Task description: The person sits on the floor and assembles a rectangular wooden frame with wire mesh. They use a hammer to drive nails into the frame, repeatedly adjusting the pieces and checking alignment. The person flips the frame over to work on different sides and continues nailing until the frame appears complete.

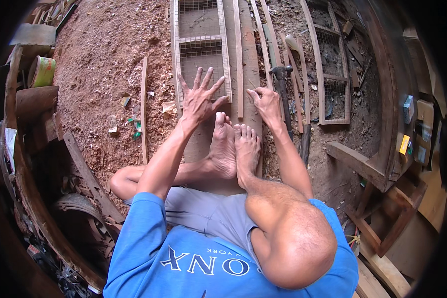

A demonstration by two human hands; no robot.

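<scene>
My left hand (pixel 198 101) lies spread, fingers apart, over the near end of a narrow wooden frame (pixel 227 64) fitted with wire mesh (pixel 201 48). Across a loose wooden strip (pixel 240 59), my right hand (pixel 267 103) has its thumb and forefinger pinched together. Something thin seems to show at those fingertips, too small to name. Just right of that hand lies a hammer (pixel 281 72), its head pointing away from me and its handle partly behind my wrist. Beneath the frame and strip is a flat board (pixel 251 54), with my bare feet (pixel 233 146) on its near part.
Several thin wooden strips (pixel 298 74) lie right of the hammer. Beyond them rests another meshed frame (pixel 321 79). Wood shavings (pixel 99 64) cover the ground. A heavy wooden beam (pixel 357 161) juts in at the right; a yellow-green can (pixel 42 72) and scrap wood stand at the left.
</scene>
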